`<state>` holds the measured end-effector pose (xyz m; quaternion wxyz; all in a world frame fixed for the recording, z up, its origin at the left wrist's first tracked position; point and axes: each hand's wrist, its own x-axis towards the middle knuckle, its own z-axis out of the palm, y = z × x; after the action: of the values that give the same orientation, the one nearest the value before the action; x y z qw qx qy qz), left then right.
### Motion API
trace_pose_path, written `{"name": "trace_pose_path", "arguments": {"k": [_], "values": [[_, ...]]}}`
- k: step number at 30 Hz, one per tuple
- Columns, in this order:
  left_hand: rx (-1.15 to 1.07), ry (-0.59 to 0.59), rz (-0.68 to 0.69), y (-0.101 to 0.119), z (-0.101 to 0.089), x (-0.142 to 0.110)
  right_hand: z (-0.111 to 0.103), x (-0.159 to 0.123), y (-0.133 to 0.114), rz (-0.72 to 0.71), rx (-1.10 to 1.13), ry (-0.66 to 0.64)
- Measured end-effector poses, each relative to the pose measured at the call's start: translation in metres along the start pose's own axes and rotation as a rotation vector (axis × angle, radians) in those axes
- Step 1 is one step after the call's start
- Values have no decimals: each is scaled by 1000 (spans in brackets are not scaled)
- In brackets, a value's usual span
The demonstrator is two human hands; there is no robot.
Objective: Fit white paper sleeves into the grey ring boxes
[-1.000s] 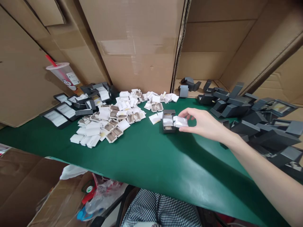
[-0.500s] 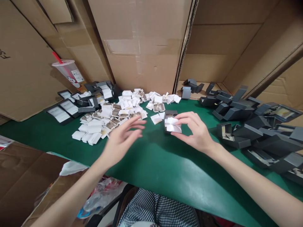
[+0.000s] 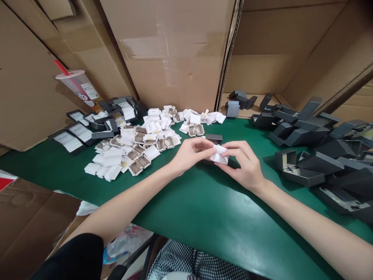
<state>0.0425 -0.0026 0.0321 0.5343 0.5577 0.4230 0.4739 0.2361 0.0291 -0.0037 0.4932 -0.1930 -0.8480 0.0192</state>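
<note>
Pinched between the fingertips of both hands is a small folded white piece [image 3: 220, 154], a little right of the middle of the frame. The left hand [image 3: 190, 155] closes on its left side and the right hand [image 3: 246, 165] on its right side, with the thumbs and fingers curled around its edges. Just behind the left hand's fingers, a dark box [image 3: 214, 138] shows its upper part; the rest is mostly hidden by the fingers. Everything sits over a green tabletop [image 3: 186, 210]. Farther back, near the middle of the frame, a grey-brown insert [image 3: 196, 130] lies by white papers [image 3: 215, 117]. To the left spreads a loose heap of white and grey-brown inserts [image 3: 112, 155], and past it, open dark cases with white linings [image 3: 68, 140] overlap one another. A cup with a red straw [image 3: 77, 83] leans at the upper left, near the cardboard. Along the right side of the frame, many open dark boxes [image 3: 320, 161] lie jumbled together. Tall cardboard panels [image 3: 175, 50] stand across the top of the frame.
</note>
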Motion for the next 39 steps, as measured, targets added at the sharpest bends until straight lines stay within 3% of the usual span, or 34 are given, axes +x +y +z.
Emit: {"name": "trace_pose_path", "arguments": {"k": [9, 16, 25, 29, 33, 39], "values": [[-76, 19, -36, -5, -3, -3, -1, -3, -6, -47, -15, -79], [-86, 14, -18, -8, -9, -2, 0, -4, -7, -3, 16, -46], [-106, 52, -54, 0, -4, -6, -1, -6, -11, -48, -59, -49], [-29, 36, 38, 1, -3, -8, -1, -5, -12, 7, -65, 10], [59, 61, 131, -1, -3, -7, -1, -4, -12, -17, -31, -14], [55, 95, 122, -4, 0, -7, 0, -2, -15, -17, 8, 24]]}}
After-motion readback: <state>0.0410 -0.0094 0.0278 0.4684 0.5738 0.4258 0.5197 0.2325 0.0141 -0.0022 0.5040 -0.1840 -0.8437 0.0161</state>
